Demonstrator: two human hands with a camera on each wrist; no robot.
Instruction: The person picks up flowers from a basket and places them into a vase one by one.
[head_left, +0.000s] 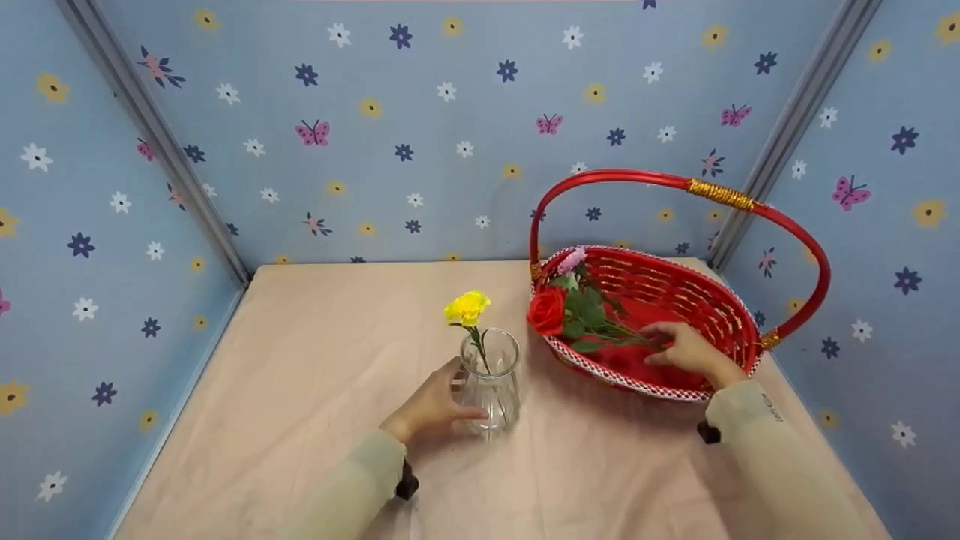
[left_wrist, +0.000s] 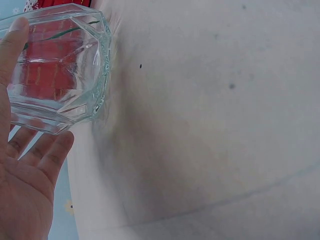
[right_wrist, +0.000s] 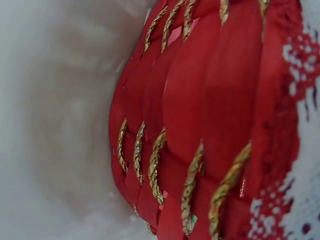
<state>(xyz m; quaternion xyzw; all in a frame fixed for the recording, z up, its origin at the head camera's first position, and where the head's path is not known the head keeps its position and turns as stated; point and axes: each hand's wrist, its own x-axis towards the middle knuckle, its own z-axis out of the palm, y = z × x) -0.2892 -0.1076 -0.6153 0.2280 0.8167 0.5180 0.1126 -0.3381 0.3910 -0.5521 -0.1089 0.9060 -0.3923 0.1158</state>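
A clear glass vase stands upright on the cloth, one yellow carnation leaning in it. My left hand holds the vase from its left side; the left wrist view has the thumb against the glass. Inside the red woven basket lie a red rose and a pink flower, their leafy stems pointing right. Over the stem ends reaches my right hand, thumb and fingers apart around them. In the right wrist view the basket's outer wall hides that hand.
The basket's tall red handle arches above its opening, with gold cord wound on it. Pale cloth covers the table. Blue patterned panels enclose the back and both sides.
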